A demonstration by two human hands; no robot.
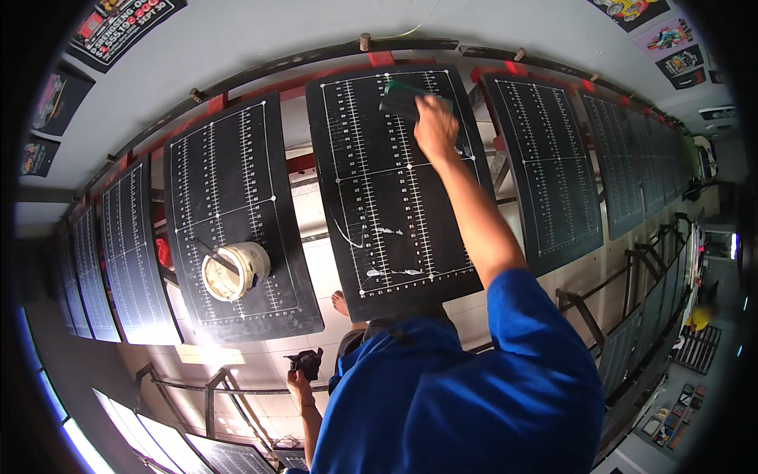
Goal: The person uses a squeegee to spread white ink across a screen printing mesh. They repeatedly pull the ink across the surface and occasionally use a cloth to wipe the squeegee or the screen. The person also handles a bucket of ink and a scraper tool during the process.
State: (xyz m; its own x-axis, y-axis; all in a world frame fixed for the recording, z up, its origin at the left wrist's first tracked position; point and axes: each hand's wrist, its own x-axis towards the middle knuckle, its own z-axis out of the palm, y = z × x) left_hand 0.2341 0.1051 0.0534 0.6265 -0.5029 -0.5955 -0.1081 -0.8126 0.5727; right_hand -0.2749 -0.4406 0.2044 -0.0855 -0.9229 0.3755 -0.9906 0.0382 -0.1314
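My right hand (436, 126) is wrapped round a flat, dark green scraper (401, 99), blurred by motion. It lies over the far part of a black board (383, 189) printed with white rulers and grid lines. White smears mark the near part of that board. Low and to the left, my left hand (300, 389) is closed on a black, crumpled-looking object (305, 363) whose kind I cannot make out. To the left, a white tub (254, 265) with pale residue and a dark-handled tool (215, 257) in it stands on a neighbouring board (229, 170).
More black ruled boards (545, 158) stand in a row on both sides, on a red and black metal frame (272, 67). Metal racks (209, 403) holding further boards are behind me. Posters (118, 31) hang on the grey wall. A bare foot (339, 303) shows below.
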